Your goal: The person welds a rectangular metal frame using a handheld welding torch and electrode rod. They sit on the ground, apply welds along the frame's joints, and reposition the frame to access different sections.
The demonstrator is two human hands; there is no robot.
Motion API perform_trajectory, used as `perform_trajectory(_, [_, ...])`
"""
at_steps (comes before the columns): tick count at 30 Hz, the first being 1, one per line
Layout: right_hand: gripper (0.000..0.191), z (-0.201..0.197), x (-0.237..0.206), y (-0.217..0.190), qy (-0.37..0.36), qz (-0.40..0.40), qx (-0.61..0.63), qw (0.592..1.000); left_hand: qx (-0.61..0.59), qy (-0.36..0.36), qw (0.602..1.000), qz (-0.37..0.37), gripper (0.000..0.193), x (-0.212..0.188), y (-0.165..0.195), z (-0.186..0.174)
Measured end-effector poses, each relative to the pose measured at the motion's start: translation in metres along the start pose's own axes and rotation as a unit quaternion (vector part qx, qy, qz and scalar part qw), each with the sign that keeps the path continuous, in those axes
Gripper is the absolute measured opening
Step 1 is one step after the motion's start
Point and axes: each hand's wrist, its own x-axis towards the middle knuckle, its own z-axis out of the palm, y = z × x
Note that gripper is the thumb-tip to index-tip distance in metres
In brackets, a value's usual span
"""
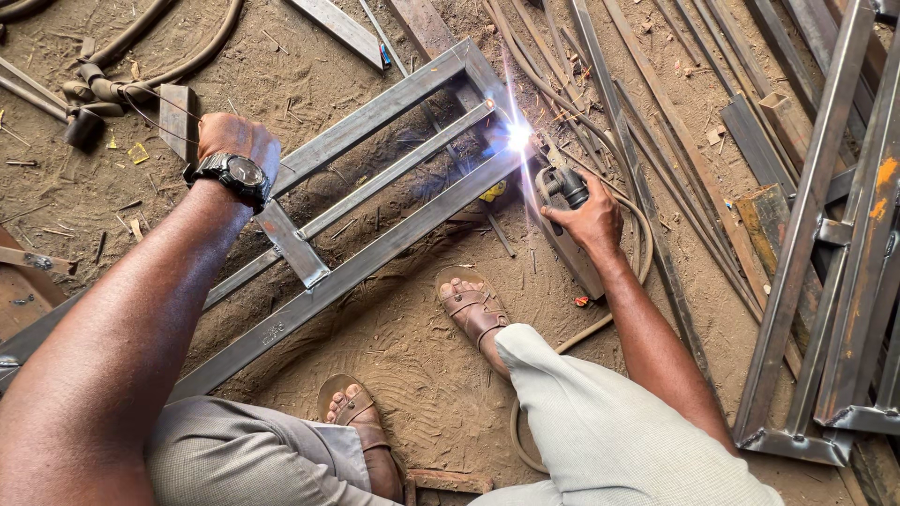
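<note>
R hand closed around black-handled welding electrode holder; bright white arc at far-end joint of grey rectangular steel-tube frame, which lies flat on sandy dirt floor. L hand, black wristwatch on wrist, presses on frame's upper rail; finger state cannot tell.

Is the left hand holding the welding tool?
No, the left hand rests on the metal frame; the right hand holds the welding tool.
</note>
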Motion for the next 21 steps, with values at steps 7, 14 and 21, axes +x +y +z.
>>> perform_trajectory(7, [0.091,-0.0006,0.0004,-0.0006,-0.022,0.036,0.002,0.999,0.026,-0.025,0.999,0.006,0.027,-0.0019,-0.0005,-0.0010])
perform_trajectory(14, [0.085,0.0004,-0.0044,0.0030,-0.001,0.006,0.025,1.000,0.008,0.014,1.000,-0.009,0.021,-0.0034,0.0020,0.0043])
perform_trajectory(21, [0.087,0.0014,0.0027,0.0064,-0.018,0.046,-0.001,0.999,0.056,-0.045,0.997,-0.004,0.030,-0.0002,0.0003,0.0062])
